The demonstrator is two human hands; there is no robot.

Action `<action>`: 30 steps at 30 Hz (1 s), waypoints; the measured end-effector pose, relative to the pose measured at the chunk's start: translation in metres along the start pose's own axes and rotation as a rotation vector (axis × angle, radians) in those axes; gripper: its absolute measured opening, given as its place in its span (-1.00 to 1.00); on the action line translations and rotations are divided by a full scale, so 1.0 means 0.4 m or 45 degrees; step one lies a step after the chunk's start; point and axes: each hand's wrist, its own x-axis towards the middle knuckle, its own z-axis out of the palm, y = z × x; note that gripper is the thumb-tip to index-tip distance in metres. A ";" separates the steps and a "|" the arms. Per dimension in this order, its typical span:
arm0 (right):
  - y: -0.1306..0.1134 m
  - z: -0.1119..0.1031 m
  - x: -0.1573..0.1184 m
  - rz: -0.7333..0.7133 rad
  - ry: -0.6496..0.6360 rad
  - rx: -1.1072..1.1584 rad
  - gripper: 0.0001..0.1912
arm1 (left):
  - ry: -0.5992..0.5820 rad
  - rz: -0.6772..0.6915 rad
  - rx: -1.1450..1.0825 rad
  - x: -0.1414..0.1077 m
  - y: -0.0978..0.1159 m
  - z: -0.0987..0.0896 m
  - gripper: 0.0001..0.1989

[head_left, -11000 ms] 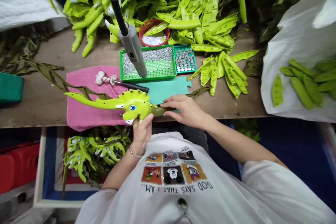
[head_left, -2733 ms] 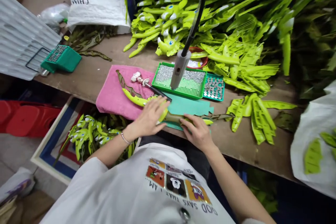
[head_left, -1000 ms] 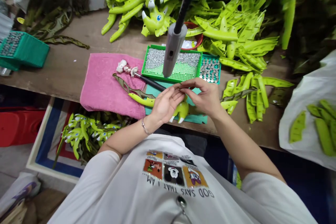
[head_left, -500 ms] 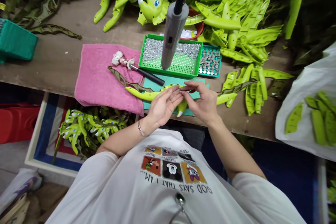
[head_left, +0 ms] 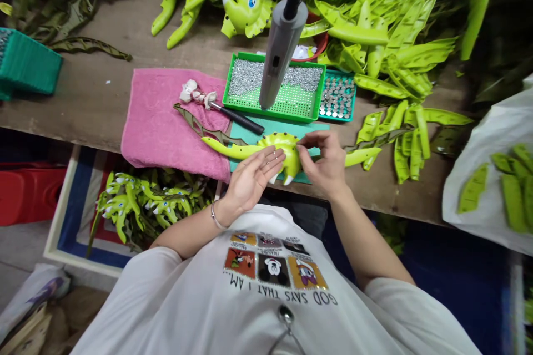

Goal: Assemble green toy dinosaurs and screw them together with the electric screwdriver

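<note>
My left hand (head_left: 252,180) is palm up with its fingers stretched out, and small silver screws (head_left: 275,154) lie across them. Beside it my right hand (head_left: 322,158) has thumb and forefinger pinched together at the frill of a lime-green horned toy head (head_left: 287,150). What the pinch holds is too small to make out. The head lies on a teal mat (head_left: 308,128), partly behind my left hand, with a long green piece (head_left: 229,148) on its left and another green piece (head_left: 362,156) on its right.
A grey electric screwdriver (head_left: 278,61) hangs above a green tray (head_left: 272,113) of small screws. Beside it is a teal tray (head_left: 337,116) of round metal pieces. A black-handled tool (head_left: 244,119) lies across a pink towel (head_left: 154,116). Green plastic parts (head_left: 387,39) are heaped behind.
My hands have moved apart. My right fingertips have left my left fingers and are now at the head's frill. My left hand has shifted slightly left and down, uncovering more of the toy head.
</note>
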 end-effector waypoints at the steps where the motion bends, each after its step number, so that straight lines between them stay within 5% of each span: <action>1: 0.007 0.005 -0.001 -0.010 -0.001 -0.042 -0.81 | 0.004 0.008 0.002 -0.003 0.002 -0.004 -0.80; 8: 0.010 0.004 -0.014 -0.126 0.024 -0.223 -0.84 | 0.008 -0.014 -0.020 -0.012 0.004 -0.010 -0.78; 12: -0.035 -0.003 -0.025 -0.229 0.066 -0.210 -0.82 | 0.017 -0.056 -0.055 -0.018 -0.002 -0.011 -0.74; 19: -0.110 0.028 -0.050 -0.332 -0.099 -0.165 -0.85 | 0.027 -0.078 -0.073 -0.054 -0.007 -0.028 -0.69; 30: -0.058 0.119 -0.013 -0.464 -0.111 -0.313 -0.94 | 0.189 0.137 -0.081 -0.068 0.021 -0.079 -0.72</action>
